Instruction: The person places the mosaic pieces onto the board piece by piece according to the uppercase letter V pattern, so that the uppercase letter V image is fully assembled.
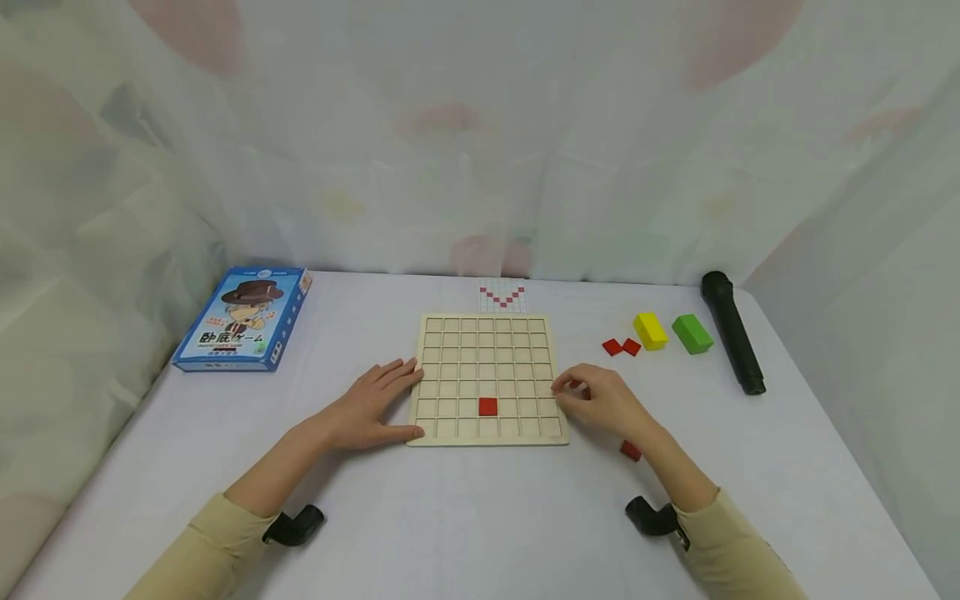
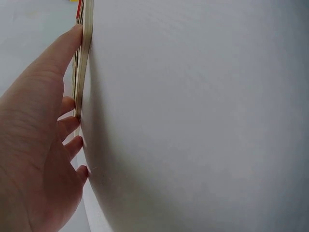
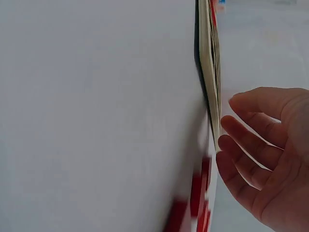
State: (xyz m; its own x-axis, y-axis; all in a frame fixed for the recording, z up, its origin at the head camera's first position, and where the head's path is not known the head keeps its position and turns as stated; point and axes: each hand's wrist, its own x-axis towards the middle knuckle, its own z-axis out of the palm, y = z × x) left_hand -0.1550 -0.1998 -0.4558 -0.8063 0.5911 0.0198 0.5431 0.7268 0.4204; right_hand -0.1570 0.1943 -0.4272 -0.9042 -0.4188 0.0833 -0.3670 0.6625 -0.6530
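Observation:
A pale wooden grid board (image 1: 450, 389) lies on the table with a single red square tile (image 1: 488, 407) in a lower middle cell. My left hand (image 1: 371, 408) is spread along the board's left side, its fingers fairly straight and touching the edge. In the left wrist view the thumb (image 2: 72, 41) rests at the board's edge. At the right side of the board, my right hand (image 1: 600, 402) hovers with loosely bent fingers. The right wrist view shows a gap between thumb and fingers (image 3: 253, 145), with nothing seen held there.
Loose red tiles (image 1: 612, 347) lie right of the board, another (image 1: 631, 451) beside the right wrist. Beyond stand a yellow block (image 1: 650, 332), a green block (image 1: 692, 334) and a black microphone-like object (image 1: 733, 333). A pattern card (image 1: 502, 295) lies behind the board, a blue game box (image 1: 242, 320) far left.

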